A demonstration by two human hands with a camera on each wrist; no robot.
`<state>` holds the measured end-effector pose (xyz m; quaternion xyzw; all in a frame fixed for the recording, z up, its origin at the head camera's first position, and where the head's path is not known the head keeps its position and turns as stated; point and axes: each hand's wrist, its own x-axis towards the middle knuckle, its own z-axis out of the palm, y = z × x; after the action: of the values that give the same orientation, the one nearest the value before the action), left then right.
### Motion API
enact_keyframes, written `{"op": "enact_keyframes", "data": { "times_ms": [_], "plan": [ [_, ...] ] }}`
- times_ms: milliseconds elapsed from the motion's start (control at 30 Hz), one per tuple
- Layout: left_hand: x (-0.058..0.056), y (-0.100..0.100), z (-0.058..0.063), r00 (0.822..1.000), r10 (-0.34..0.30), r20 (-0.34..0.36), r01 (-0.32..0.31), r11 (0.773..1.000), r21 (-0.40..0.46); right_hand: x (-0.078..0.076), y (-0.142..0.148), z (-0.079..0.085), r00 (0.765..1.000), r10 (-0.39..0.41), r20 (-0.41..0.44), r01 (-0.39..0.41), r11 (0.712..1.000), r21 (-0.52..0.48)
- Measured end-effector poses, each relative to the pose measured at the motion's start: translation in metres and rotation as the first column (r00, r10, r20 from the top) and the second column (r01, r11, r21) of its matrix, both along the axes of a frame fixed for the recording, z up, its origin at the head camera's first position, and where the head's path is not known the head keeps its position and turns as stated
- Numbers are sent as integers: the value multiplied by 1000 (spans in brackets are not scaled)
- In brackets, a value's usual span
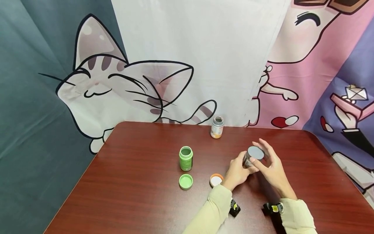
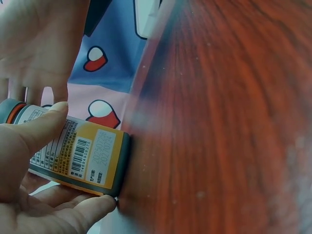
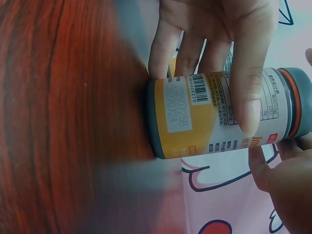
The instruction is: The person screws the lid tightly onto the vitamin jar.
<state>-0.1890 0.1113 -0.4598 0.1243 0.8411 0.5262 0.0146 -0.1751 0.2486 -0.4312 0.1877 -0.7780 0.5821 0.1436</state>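
Observation:
My left hand (image 1: pixel 238 172) grips a grey supplement bottle (image 3: pixel 195 114) with a yellow and white label round its body, the thumb lying across the label. A grey-blue cap (image 1: pixel 255 152) sits on the bottle, with an orange ring under it. My right hand (image 1: pixel 274 169) is spread loosely about the cap, thumb on the near side, fingers straight on the far side. The right wrist view shows its thumb against the bottle's upper side. The bottle stands upright, its base at the tabletop; whether it touches is unclear.
A green bottle (image 1: pixel 186 162) stands uncapped, its green lid (image 1: pixel 185 181) lying before it. An orange-rimmed lid (image 1: pixel 216 179) lies beside my left wrist. At the back edge stands an uncapped white bottle (image 1: pixel 217 130). A printed curtain (image 1: pixel 190 32) hangs behind the brown table (image 1: pixel 131 182).

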Motion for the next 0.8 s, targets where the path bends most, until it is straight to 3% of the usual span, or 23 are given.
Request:
{"op": "enact_keyframes", "data": {
  "times_ms": [467, 700, 800],
  "plan": [
    [0, 0, 0, 1000, 6, -10, -6, 1000, 4, 1, 2, -1, 1000, 25, 1, -25, 1000, -5],
    [-1, 0, -2, 1000, 9, -14, -9, 1000, -3, 5, -5, 10, 997, -56, -43, 58, 997, 49],
    [0, -1, -2, 1000, -2, -13, 2, 1000, 3, 5, -5, 6, 992, -123, -38, 127, 987, 100]
  ]
}}
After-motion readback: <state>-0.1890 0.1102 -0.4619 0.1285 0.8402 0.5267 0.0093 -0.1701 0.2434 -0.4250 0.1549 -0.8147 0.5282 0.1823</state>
